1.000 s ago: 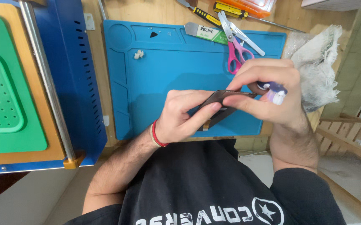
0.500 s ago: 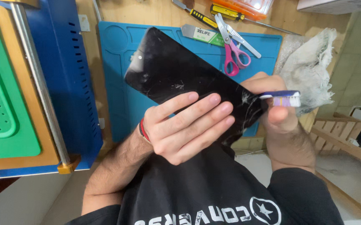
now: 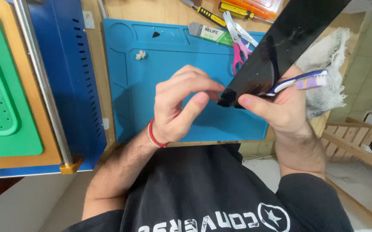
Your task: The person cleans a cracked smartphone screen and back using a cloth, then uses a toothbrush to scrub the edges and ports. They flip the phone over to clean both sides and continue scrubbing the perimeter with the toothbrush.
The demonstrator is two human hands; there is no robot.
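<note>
You are holding a black glass panel (image 3: 280, 47) up over the blue mat (image 3: 186, 111), tilted, its lower corner down between both hands. Your right hand (image 3: 280, 109) is closing round that lower end while also gripping a toothbrush (image 3: 299, 81), bristles pointing right toward the rag (image 3: 329, 68). Your left hand (image 3: 181, 107) is pinching at the panel's corner, thumb and forefinger nearly shut on its edge. This is looking like cleaning or picking at the corner; the next move is calling for a steady hold, since the glass appears cracked
</note>
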